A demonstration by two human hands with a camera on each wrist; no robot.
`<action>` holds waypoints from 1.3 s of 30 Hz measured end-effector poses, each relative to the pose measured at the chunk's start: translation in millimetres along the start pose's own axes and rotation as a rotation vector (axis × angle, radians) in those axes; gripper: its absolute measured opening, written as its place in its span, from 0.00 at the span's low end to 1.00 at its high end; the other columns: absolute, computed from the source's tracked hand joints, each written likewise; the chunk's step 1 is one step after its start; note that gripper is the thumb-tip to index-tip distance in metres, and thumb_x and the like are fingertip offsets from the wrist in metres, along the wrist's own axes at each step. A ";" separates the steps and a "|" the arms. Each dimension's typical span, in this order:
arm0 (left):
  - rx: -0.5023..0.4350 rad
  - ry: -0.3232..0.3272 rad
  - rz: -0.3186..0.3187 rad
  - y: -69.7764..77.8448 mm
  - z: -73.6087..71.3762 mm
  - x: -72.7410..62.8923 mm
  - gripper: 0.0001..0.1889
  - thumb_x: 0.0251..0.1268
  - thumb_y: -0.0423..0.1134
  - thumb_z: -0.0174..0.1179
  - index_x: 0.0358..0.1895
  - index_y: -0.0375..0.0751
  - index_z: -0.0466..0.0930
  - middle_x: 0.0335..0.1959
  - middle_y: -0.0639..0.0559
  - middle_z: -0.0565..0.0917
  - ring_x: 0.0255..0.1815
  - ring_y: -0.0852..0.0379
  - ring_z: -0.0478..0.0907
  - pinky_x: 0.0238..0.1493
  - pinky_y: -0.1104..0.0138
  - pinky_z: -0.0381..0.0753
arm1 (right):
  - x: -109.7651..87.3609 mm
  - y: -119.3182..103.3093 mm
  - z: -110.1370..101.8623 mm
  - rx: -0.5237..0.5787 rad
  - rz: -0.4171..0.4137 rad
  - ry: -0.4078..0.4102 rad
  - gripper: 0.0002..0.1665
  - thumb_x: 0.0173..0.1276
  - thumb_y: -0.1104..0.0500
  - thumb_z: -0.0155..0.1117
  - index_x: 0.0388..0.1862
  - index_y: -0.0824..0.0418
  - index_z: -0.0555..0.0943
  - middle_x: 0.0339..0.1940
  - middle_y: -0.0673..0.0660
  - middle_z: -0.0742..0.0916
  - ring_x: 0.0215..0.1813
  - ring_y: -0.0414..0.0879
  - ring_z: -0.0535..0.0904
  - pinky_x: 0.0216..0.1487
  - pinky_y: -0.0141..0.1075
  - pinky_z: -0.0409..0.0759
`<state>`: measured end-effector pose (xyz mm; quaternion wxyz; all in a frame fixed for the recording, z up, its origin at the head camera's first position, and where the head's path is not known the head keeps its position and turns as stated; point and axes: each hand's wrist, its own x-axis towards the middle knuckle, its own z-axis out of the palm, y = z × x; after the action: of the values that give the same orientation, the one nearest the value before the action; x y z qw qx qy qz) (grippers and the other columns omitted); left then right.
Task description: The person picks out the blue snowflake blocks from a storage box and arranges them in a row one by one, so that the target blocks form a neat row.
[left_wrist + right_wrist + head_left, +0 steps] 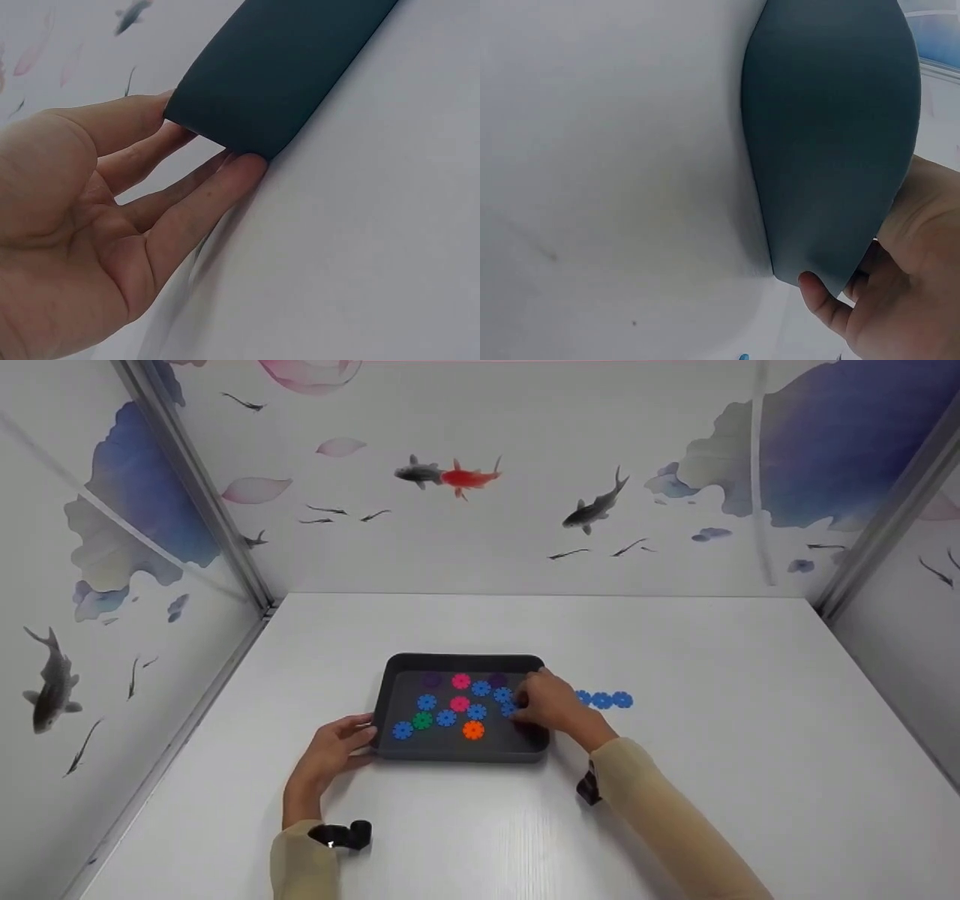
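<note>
A dark grey tray (457,754) holds notched plastic discs in several colours, among them a green disc (423,721) and an orange disc (473,730). At its left wall is my left hand (330,750), touching from outside with extended fingers; the left wrist view puts the fingertips (251,161) at the tray's corner. My right hand (551,701) reaches over the right rim with bent fingers, its fingertips right beside a blue disc (508,710). Whether it pinches a disc I cannot tell. The tray wall (825,135) hides those fingertips in the right wrist view.
Right of the tray, blue discs (602,700) lie in a short row on the white table (712,780), partly behind the right hand. Walls printed with fish and leaves stand behind and at both sides. A dark camera (345,835) is strapped to the left wrist.
</note>
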<state>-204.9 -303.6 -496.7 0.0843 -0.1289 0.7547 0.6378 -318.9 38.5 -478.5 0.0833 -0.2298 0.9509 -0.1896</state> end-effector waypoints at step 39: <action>-0.008 -0.005 0.001 -1.2 -1.4 1.7 0.26 0.74 0.37 0.58 0.72 0.36 0.68 0.71 0.33 0.71 0.70 0.39 0.73 0.67 0.52 0.80 | 3.4 3.5 5.4 -0.067 -0.094 0.084 0.15 0.60 0.49 0.76 0.41 0.56 0.90 0.41 0.53 0.89 0.47 0.50 0.75 0.59 0.51 0.68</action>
<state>-206.1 -305.4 -498.1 0.0854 -0.1275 0.7521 0.6409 -322.0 38.0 -485.0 0.0265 -0.2686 0.9476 -0.1710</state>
